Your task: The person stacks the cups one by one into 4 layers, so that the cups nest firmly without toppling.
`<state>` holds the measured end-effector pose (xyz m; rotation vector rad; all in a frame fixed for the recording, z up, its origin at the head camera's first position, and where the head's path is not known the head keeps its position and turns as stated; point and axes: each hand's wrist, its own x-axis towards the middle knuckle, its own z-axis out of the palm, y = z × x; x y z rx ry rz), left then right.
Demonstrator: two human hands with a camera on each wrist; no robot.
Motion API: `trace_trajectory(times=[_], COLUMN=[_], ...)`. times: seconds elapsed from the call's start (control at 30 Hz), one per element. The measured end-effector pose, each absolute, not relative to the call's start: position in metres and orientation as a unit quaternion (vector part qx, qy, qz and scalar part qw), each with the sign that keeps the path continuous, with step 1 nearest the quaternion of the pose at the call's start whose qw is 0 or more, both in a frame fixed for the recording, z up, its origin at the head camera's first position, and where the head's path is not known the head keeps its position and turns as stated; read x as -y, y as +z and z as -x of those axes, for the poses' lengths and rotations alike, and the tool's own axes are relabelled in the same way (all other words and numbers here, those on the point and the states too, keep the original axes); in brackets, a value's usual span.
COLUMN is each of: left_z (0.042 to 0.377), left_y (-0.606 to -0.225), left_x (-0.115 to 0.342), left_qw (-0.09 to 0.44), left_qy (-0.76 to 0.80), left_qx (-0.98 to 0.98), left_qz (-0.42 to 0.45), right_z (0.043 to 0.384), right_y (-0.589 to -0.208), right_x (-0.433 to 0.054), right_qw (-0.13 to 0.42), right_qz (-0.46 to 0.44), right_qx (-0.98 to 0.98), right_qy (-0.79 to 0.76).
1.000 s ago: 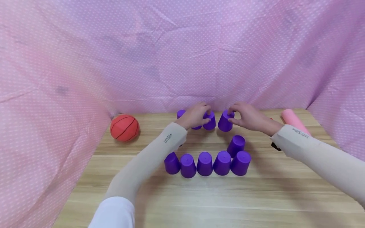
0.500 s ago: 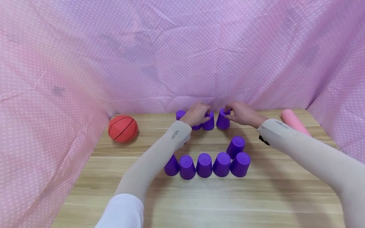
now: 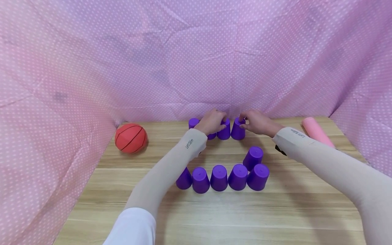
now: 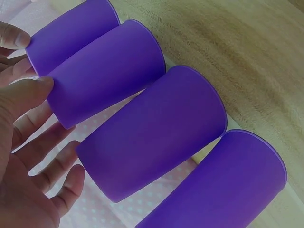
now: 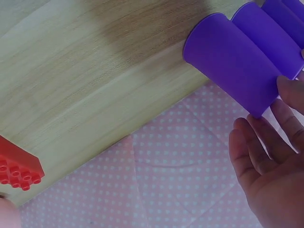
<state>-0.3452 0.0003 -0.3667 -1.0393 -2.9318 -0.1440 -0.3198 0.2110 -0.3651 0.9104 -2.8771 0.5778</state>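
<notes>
Upside-down purple cups stand in a row along the table's back edge. At that row's right end my right hand pinches the last purple cup near its base, thumb on one side and fingers on the other. Just left of it, my left hand has thumb and fingers about the upper end of the neighbouring purple cup. These two cups stand close side by side. Further left in the row, another purple cup and the end purple cup are partly hidden by my left hand in the head view.
Nearer me stands a second row of upside-down purple cups, with one purple cup behind its right end. An orange ball lies left. A pink cylinder and red toy brick are right. Pink dotted cloth hangs behind.
My right hand has slid its cup left, narrowing the gap to the cup at my left hand. My left hand has hardly moved.
</notes>
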Motion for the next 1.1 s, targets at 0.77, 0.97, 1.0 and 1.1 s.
trace_trajectory(times=[0.77,0.97,1.0,1.1], left_z=[0.259,0.214,0.206,0.185], left_y=[-0.318,-0.322,-0.324,-0.331], left_x=[0.089,0.122,0.127,0.141], left_qw=[0.115,0.141,0.137,0.122], left_qy=[-0.103,-0.124,-0.127,-0.134], left_qx=[0.896,0.87,0.87,0.878], left_qz=[0.417,0.456,0.455,0.444], right_z=[0.254,0.223,0.219,0.209], right_y=[-0.344,-0.346,-0.347,-0.351], right_x=[-0.229,-0.234,-0.235,-0.238], right_qw=[0.11,0.119,0.117,0.116], right_qz=[-0.363,-0.387,-0.388,-0.382], right_qx=[0.9,0.89,0.889,0.891], right_qy=[0.213,0.212,0.214,0.218])
